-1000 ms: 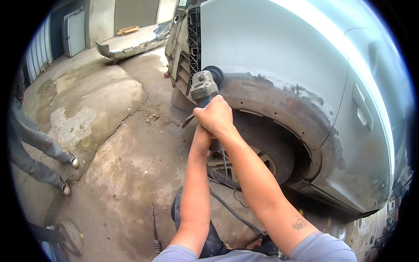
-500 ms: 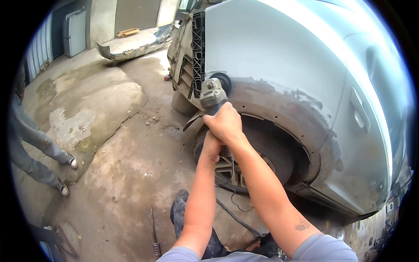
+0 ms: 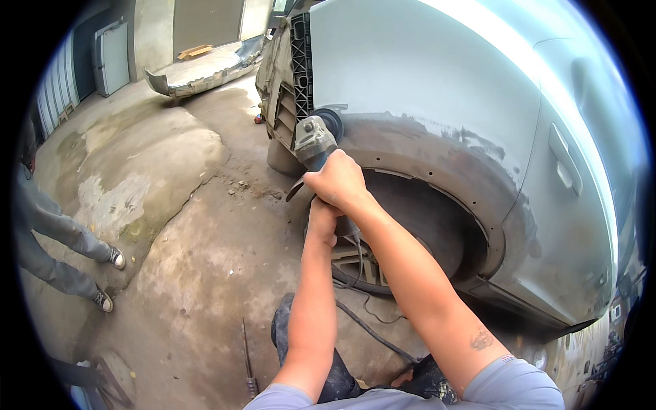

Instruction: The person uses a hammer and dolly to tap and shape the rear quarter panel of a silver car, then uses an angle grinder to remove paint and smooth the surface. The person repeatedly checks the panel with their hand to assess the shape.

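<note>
My right hand (image 3: pixel 338 179) and left hand (image 3: pixel 322 220) are closed around the grinder (image 3: pixel 314 140), its head at 11 o'clock from them, against the fender (image 3: pixel 417 68); the band (image 3: pixel 410 145) toward 3 o'clock looks ground dull, its ragged paint edge unsmoothed

Pale grey-blue tee (image 3: pixel 383 400), short sleeves (image 3: pixel 511 380). Small dark tattoo (image 3: pixel 482 340), kinda curly, on right arm (image 3: pixel 424 280). Dark pants (image 3: pixel 339 384), pale specks.
</note>
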Tool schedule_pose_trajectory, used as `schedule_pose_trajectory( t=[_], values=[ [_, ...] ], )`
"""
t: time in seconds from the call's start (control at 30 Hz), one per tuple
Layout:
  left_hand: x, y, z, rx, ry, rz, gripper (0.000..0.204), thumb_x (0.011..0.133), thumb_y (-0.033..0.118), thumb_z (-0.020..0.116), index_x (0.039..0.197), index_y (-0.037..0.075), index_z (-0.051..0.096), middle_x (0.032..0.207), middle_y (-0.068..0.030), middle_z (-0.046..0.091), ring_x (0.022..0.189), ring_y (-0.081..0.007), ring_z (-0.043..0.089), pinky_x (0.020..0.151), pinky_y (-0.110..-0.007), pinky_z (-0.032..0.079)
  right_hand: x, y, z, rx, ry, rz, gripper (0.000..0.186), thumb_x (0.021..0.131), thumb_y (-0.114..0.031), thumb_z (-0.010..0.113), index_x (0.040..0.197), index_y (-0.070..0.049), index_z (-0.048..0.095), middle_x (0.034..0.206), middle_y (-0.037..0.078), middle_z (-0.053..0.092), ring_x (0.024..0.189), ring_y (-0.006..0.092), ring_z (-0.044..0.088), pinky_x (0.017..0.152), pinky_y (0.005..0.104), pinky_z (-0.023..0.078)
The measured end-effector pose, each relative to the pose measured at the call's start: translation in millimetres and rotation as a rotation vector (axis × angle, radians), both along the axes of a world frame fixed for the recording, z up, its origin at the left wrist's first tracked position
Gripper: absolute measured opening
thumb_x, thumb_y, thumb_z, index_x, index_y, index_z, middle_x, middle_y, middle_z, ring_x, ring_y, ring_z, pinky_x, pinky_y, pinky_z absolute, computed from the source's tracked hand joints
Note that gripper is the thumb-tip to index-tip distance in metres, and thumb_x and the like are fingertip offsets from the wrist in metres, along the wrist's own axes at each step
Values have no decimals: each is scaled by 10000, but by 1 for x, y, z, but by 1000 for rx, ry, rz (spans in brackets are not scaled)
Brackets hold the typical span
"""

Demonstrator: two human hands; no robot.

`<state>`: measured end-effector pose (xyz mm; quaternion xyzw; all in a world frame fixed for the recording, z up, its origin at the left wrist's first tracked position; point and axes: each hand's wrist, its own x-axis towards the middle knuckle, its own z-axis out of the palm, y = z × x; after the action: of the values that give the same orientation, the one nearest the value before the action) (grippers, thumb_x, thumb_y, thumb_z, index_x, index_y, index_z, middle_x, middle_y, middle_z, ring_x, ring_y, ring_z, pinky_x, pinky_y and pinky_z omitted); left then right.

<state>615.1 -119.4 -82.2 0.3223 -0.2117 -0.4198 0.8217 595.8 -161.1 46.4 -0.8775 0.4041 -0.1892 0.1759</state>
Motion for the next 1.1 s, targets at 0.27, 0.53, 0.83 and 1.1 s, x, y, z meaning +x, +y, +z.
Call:
schedule_pose_trajectory(
  t=[0.27, 0.53, 0.83, 1.1],
  values=[
    [-26, -2, -13, 25, 39, 68, 394, 867, 174, 733, 1240, 49, 700, 1120, -2, 701, 981, -120, 649, 846, -338, 517, -15, -6, -18, 43, 51, 64, 562, 738, -294, 792, 1061, 142, 647, 1027, 331, 732, 994, 459, 732, 896, 482, 590],
    [-41, -20, -3, 69, -131, 153, 388, 895, 134, 747, 1264, 40, 676, 1196, -44, 726, 1078, -152, 680, 916, -347, 533, -41, -26, -37, -67, -187, 27, 642, 715, -359, 828, 1099, 112, 623, 1017, 315, 742, 982, 465, 734, 887, 493, 585],
    [-28, -15, 5, 128, -304, 107, 418, 843, 93, 798, 1245, 16, 710, 1152, -62, 752, 1029, -165, 704, 878, -351, 561, -48, -9, -11, -36, -197, -91, 638, 737, -346, 812, 1124, 120, 609, 1051, 317, 738, 1012, 449, 736, 920, 479, 588],
    [-12, 3, 31, 97, -313, 2, 376, 894, 156, 771, 1224, -12, 709, 1132, -79, 757, 967, -153, 720, 819, -345, 579, -38, -4, -1, 26, -289, -100, 633, 725, -351, 795, 1091, 135, 621, 1043, 337, 725, 1019, 467, 726, 929, 488, 570]
  ],
)
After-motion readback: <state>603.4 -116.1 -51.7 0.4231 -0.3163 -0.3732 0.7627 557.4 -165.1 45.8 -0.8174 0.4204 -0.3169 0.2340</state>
